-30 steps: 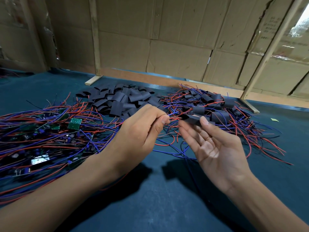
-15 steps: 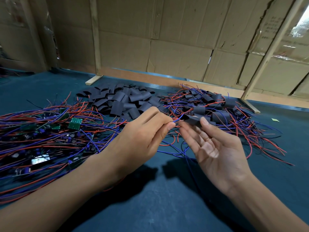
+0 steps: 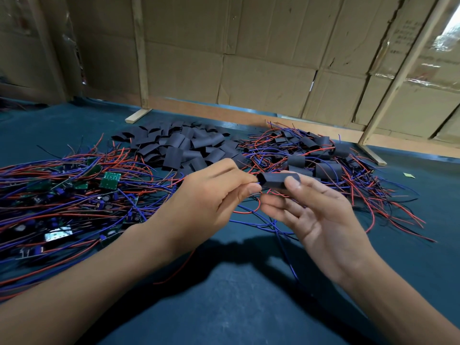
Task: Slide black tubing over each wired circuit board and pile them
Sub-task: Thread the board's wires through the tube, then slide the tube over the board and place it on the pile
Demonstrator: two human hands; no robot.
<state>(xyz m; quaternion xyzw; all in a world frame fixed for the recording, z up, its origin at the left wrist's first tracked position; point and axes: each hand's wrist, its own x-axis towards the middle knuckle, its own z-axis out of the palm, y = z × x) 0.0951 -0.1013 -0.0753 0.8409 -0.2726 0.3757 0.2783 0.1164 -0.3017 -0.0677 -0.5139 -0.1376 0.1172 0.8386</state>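
My right hand [image 3: 316, 210] pinches a short piece of black tubing [image 3: 273, 180] between thumb and forefinger, its other fingers spread out. My left hand [image 3: 214, 195] pinches red and blue wires right at the tubing's left mouth; the board on those wires is hidden. A heap of bare wired circuit boards [image 3: 64, 195] with green boards lies at the left. Loose black tubing pieces [image 3: 179, 148] are piled at the back middle. Boards covered in tubing [image 3: 316, 160] lie in a tangle of wires at the back right.
The work surface is a dark teal mat [image 3: 249, 295]. Cardboard sheets [image 3: 261, 58] on wooden slats [image 3: 140, 58] wall off the far edge. A small yellow-green scrap [image 3: 409, 175] lies at the right. Loose red and blue wires trail under my hands.
My left hand has moved right until its fingertips meet the tubing's mouth. My right hand has turned the tubing level and holds it closer to me.
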